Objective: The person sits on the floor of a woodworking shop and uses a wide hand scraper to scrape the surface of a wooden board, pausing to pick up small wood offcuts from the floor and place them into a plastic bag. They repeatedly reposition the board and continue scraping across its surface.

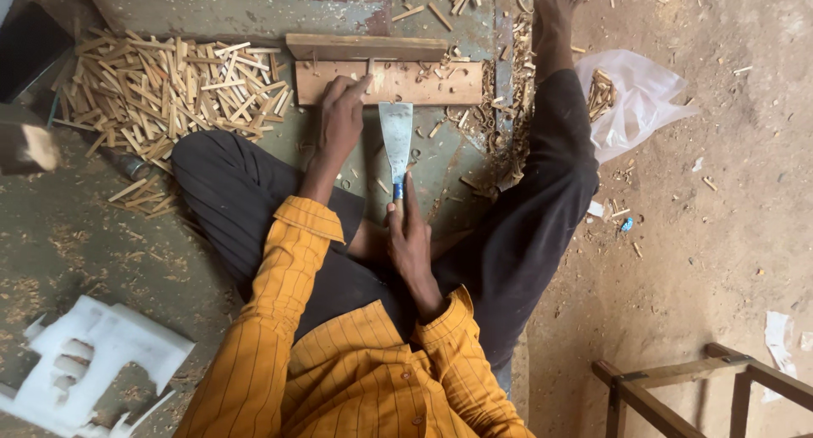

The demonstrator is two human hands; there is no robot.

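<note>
I sit on the floor in an orange striped shirt and dark trousers. My right hand [411,239] grips the blue handle of a wide metal chisel blade [396,137], whose edge points up at a wooden block [423,84]. My left hand [340,120] rests on the floor with its fingertips touching the block's lower left part, apparently pinching a small wood piece there. A longer wooden strip [364,47] lies just behind the block. Wood shavings lie on and beside the block.
A heap of small cut wood sticks [169,86] lies to the left. A clear plastic bag [635,99] with wood bits lies on the dirt at right. White foam packing [93,357] sits lower left, a wooden frame [677,383] lower right. My bare foot [555,6] reaches up top.
</note>
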